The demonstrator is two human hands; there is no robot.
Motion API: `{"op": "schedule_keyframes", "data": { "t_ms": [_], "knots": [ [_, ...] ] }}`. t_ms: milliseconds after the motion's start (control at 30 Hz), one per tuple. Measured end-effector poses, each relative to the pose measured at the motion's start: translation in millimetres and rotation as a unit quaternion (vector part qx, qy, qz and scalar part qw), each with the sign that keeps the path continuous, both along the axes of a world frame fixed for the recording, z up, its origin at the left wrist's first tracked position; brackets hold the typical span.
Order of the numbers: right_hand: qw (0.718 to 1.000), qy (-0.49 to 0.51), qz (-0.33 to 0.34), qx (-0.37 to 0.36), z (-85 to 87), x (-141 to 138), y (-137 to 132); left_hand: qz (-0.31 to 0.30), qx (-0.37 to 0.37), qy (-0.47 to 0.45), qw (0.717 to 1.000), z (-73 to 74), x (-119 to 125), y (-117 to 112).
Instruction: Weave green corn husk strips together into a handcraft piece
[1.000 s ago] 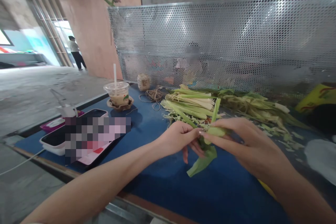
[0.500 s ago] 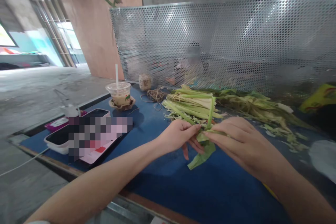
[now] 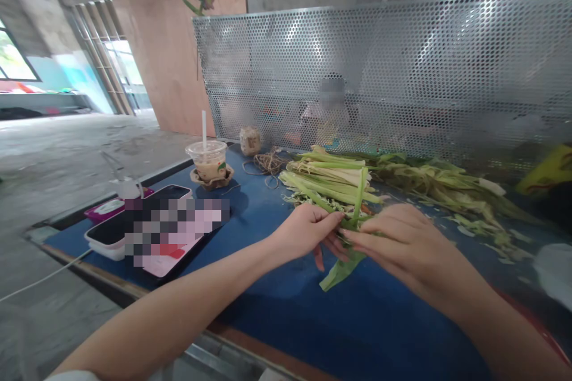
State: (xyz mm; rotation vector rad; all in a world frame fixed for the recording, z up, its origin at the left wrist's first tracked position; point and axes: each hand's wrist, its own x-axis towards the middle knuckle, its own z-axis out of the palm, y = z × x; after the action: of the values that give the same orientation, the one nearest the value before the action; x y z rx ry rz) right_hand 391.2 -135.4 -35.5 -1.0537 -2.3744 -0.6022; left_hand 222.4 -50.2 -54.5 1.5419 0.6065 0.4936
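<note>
Between my two hands are green strips of corn husk (image 3: 343, 271), one end hanging down and another sticking up. My left hand (image 3: 308, 229) pinches them from the left with thumb and forefinger, the other fingers curled beneath. From the right, my right hand (image 3: 402, 244) is closed on the same strips, its fingertips nearly meeting the left thumb. Where the strips cross is partly hidden by my fingers. Just behind lies a stacked bundle of pale green husks (image 3: 328, 178), with small shreds along its near edge.
More loose husks (image 3: 438, 184) spread along the back right. Brown twine (image 3: 268, 162) lies behind the bundle. A drink cup (image 3: 208, 161) with a straw, a phone (image 3: 138, 220) and a tablet (image 3: 187, 244) occupy the left. A perforated metal screen (image 3: 379, 71) borders the blue table (image 3: 286, 309).
My right fingers have shifted slightly, closing further over the strips near my left thumb. The view has moved a little, so the scene sits slightly further right.
</note>
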Motion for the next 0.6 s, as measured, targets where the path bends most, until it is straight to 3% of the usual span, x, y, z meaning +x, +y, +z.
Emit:
{"op": "schedule_keyframes", "data": {
  "t_ms": [133,300,600],
  "knots": [
    [0.998,0.048,-0.035,-0.014,-1.4,-5.2,0.4,0.018,0.017,0.005,1.000,3.0,0.2,-2.5],
    [0.996,0.085,-0.032,-0.013,-4.5,-5.3,2.2,0.030,0.018,-0.005,0.999,4.5,-0.7,-3.3],
    [0.992,0.102,-0.065,-0.024,-10.0,-7.3,3.2,0.060,0.046,-0.003,0.997,5.0,-0.5,-3.5]
  ]
}}
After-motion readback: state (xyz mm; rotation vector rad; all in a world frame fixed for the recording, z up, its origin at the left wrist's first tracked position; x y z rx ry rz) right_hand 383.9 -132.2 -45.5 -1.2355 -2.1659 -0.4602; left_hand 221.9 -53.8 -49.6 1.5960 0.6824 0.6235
